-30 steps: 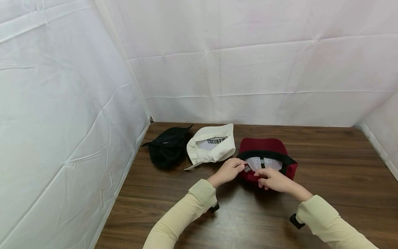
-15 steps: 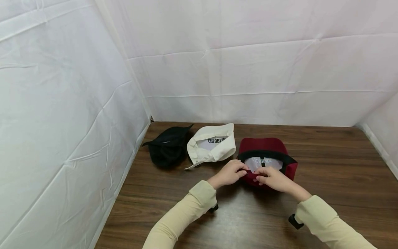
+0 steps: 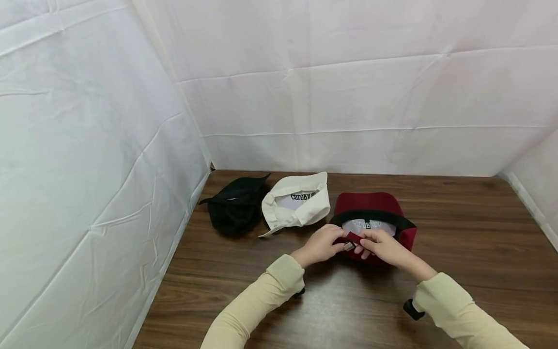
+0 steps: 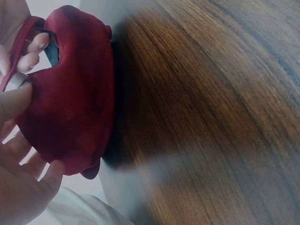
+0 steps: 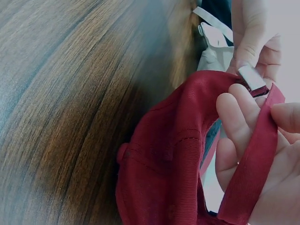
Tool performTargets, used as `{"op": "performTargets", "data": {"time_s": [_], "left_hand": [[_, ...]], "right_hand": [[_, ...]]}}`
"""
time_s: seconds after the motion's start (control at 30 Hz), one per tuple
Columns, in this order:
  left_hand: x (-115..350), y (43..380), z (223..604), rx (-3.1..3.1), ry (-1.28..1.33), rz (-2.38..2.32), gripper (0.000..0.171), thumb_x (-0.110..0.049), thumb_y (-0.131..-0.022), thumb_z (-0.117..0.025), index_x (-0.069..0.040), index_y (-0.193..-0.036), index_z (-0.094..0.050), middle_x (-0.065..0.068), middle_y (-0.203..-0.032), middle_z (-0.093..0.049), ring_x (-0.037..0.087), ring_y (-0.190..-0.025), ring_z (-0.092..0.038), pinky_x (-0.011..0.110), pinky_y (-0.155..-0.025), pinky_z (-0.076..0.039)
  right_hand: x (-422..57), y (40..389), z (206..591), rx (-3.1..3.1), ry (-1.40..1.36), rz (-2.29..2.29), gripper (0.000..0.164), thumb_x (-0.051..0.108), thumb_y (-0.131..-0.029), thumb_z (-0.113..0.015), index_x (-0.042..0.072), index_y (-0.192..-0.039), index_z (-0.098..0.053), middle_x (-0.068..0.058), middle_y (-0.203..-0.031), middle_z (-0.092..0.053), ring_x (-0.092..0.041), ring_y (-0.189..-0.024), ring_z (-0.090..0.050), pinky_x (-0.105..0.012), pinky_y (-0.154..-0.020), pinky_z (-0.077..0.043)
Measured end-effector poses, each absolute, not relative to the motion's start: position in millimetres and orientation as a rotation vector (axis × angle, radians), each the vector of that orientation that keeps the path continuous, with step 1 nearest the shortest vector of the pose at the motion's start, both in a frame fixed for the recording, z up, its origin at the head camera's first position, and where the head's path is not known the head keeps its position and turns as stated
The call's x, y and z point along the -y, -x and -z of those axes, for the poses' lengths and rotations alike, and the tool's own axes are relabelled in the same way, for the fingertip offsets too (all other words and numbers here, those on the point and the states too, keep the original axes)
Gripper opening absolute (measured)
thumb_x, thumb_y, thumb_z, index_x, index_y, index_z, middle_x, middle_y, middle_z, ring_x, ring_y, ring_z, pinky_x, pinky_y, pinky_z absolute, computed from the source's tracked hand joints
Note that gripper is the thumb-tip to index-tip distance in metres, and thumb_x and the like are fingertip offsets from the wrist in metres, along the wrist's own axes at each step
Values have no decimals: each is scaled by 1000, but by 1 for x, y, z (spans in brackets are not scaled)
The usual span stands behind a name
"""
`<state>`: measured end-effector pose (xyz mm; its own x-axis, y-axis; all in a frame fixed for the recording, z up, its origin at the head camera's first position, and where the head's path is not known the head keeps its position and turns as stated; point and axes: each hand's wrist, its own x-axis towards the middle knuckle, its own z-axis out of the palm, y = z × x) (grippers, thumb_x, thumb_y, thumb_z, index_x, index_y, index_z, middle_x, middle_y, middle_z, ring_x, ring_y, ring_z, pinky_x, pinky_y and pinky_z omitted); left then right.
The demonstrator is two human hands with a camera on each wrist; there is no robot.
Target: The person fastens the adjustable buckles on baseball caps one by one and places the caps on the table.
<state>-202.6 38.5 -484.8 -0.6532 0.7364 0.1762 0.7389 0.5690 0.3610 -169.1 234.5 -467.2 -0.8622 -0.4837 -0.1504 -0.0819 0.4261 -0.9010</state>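
A dark red baseball cap [image 3: 370,201] lies upside down on the table, its opening facing up and light lining with lettering showing inside. At its near side my left hand [image 3: 322,245] pinches the silver strap buckle [image 5: 252,77] between thumb and fingers. Opposite it, my right hand [image 3: 385,248] pinches the red strap [image 5: 255,164], thumb on top. In the right wrist view the strap's end meets the buckle; whether it passes through cannot be told. The left wrist view shows the cap's rounded red crown beside my left thumb [image 4: 16,101].
Left of the red cap lies a cream cap [image 3: 301,182] with its opening up and dark lettering inside. A black cap [image 3: 233,213] lies farther left. White cloth walls [image 3: 348,97] enclose the back and sides of the brown wooden table [image 3: 348,310].
The red strap has risen above the cap's edge, and the silver buckle shows between my hands. Both hands stay at the cap's near side. The other caps have not moved.
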Motion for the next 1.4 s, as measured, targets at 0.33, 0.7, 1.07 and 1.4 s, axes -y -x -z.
{"op": "performTargets", "data": {"time_s": [0.33,0.7,1.07,1.4], "left_hand": [[-41,199,484,2681,1309,577,22,-35,-79,-63,-16,-89,-58,-5,-83,-62,8,-84,-55,18,-75,-41],[-42,192,486,2394,1193,406,17,-32,-76,-66,-18,-81,-57,-8,-82,-61,9,-92,-54,22,-75,-42],[-39,190,487,2305,1011,468,8,-27,-78,-65,-20,-79,-62,-8,-81,-58,7,-73,-53,19,-67,-42],[-39,186,485,2458,904,510,8,-29,-85,-55,-21,-85,-57,-10,-67,-61,4,-58,-55,17,-49,-40]], "right_hand": [[-233,169,468,-2268,465,1496,19,5,-92,-40,-10,-93,-52,-20,-87,-61,-17,-72,-62,-30,-68,-51],[-233,168,465,-2215,382,1599,25,8,-94,-37,-12,-105,-47,-24,-99,-60,-13,-82,-63,-25,-75,-50],[-235,167,466,-2422,297,1425,19,8,-92,-42,-6,-99,-53,-23,-97,-58,-20,-81,-59,-30,-65,-47],[-236,168,468,-2370,280,1420,19,7,-92,-40,-7,-99,-51,-18,-81,-60,-17,-61,-61,-29,-55,-47]]}}
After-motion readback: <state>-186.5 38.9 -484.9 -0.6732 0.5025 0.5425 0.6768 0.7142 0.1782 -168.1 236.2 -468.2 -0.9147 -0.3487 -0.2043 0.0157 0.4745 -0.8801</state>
